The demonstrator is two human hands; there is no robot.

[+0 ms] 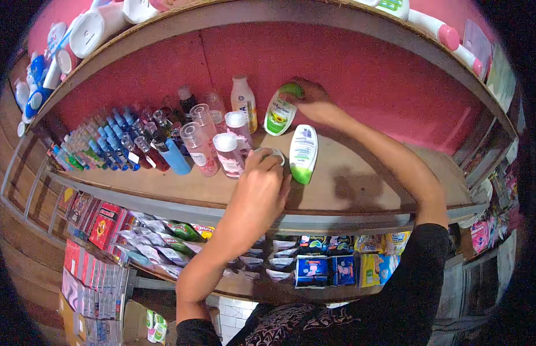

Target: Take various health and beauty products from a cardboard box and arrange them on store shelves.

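Observation:
My right hand (pixel 315 101) grips the green cap of a white and green lotion bottle (pixel 278 113), which is tilted near the back wall. My left hand (pixel 262 175) is closed around a container with a pale round end (pixel 276 155); the hand covers most of it. Just right of that hand, a second white and green bottle (pixel 303 151) lies on the wooden shelf (pixel 337 194), its green end toward me. Close on the left stand two clear pink bottles with white caps, the nearer one (pixel 229 158) almost touching my left fingers.
Pink bottles with clear caps (pixel 198 149), a white lotion bottle (pixel 244 104) and rows of small blue-capped bottles (pixel 116 138) fill the shelf's left side. An upper shelf (pixel 268 17) arches overhead. Below hang several sachets (pixel 311 270). A pink wall (pixel 371 86) closes the back.

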